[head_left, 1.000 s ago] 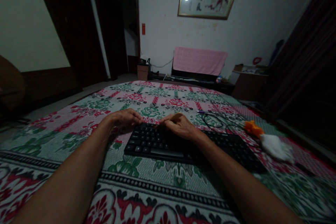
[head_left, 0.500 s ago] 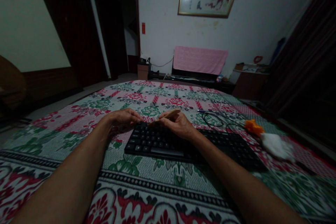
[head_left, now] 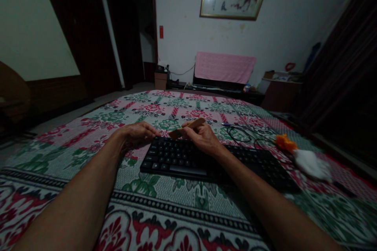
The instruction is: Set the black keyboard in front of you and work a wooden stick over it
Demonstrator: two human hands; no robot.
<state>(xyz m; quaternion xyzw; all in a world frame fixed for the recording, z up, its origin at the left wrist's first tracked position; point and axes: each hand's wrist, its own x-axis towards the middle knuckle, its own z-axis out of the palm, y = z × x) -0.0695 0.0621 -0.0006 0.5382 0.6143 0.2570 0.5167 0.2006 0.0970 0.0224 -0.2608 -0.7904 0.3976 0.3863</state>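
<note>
A black keyboard (head_left: pixel 176 159) lies flat on the patterned bedspread in front of me. My left hand (head_left: pixel 141 130) is at its far left corner, with the fingers closed together on that edge. Above the far row of keys, my right hand (head_left: pixel 203 137) grips a small brush (head_left: pixel 196 123) with a flat wooden handle. The brush slants down to the left, its darker end close to the keyboard's far edge. My right hand and forearm hide the middle of the keyboard.
A coiled black cable (head_left: pixel 240 135) lies behind the keyboard. To the right are a crumpled orange cloth (head_left: pixel 285 143) and a white cloth (head_left: pixel 312 164). The floral bedspread (head_left: pixel 176 106) stretches back toward a low cabinet with a pink towel (head_left: pixel 225 66).
My right hand has shifted slightly right and up with the brush, so its lower end shows more clearly, away from my left fingers. My left hand stays at the keyboard's corner.
</note>
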